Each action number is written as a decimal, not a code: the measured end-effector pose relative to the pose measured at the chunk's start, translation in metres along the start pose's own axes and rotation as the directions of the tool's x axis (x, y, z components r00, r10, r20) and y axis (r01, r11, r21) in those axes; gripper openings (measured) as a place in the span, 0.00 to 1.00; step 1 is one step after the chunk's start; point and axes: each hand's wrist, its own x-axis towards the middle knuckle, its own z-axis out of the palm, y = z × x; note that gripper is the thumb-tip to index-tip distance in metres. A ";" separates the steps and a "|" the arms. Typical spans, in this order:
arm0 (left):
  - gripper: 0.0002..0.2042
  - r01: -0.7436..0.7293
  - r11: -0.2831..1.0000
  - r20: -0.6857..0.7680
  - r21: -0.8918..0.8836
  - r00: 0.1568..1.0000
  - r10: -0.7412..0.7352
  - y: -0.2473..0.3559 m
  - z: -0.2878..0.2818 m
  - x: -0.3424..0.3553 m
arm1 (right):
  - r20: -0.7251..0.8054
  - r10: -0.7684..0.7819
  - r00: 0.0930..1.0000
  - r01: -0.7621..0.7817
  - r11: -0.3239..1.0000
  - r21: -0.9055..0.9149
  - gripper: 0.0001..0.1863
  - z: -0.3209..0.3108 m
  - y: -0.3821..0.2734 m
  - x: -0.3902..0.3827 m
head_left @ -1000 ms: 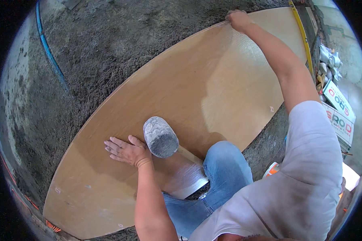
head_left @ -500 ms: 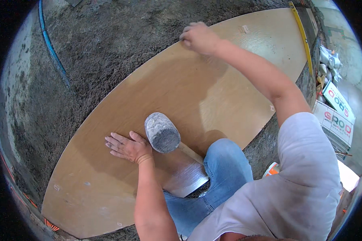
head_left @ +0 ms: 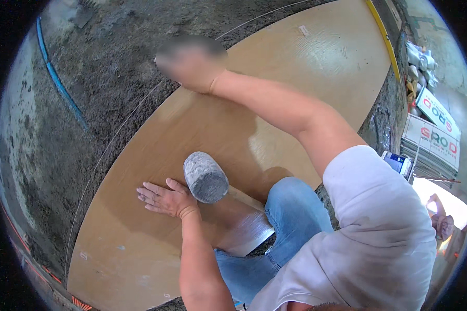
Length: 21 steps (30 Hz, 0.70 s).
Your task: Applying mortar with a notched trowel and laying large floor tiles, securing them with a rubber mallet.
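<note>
A large, shiny tan tile slab [head_left: 140, 140] lies on dark, crumbly mortar [head_left: 124, 78]. My left hand [head_left: 166, 198] rests flat on it, fingers spread. Beside that hand is a mallet [head_left: 206, 179] with a thick grey head, its handle running to my bent knee. My right arm reaches across the slab, and my right hand [head_left: 192, 65] is over the far edge and the mortar. Its fingers are blurred, so their grip is hidden. A thin pale string [head_left: 117, 136] curves over the mortar along the slab's far edge and passes by this hand.
A yellow spirit level [head_left: 384, 39] lies at the slab's right end. Beyond it are bags [head_left: 423, 59], stacked boxes [head_left: 433, 140] and a blue-and-white container [head_left: 398, 163]. At left, a blue strip [head_left: 59, 85] lies on the mortar. Someone's bare limb [head_left: 443, 226] shows at the right rim.
My right hand has moved left along the far edge and out over the mortar. The string now shows apart from the slab's edge. My left hand stays flat beside the mallet; the view has shifted slightly.
</note>
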 end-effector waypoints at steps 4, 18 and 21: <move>0.33 -0.017 0.999 -0.026 0.027 1.000 0.018 -0.008 0.005 0.000 | -0.115 0.082 0.990 -0.095 0.989 -0.110 0.21 -0.003 0.054 -0.015; 0.33 -0.135 0.990 -0.107 0.050 0.984 0.140 -0.024 0.018 -0.002 | -0.089 0.690 0.718 -0.629 0.589 -0.507 0.21 -0.063 0.276 -0.063; 0.33 -0.034 0.998 0.005 0.058 0.999 0.033 -0.017 0.004 0.001 | -0.040 0.698 0.715 -0.566 0.544 -0.619 0.21 -0.063 0.273 -0.052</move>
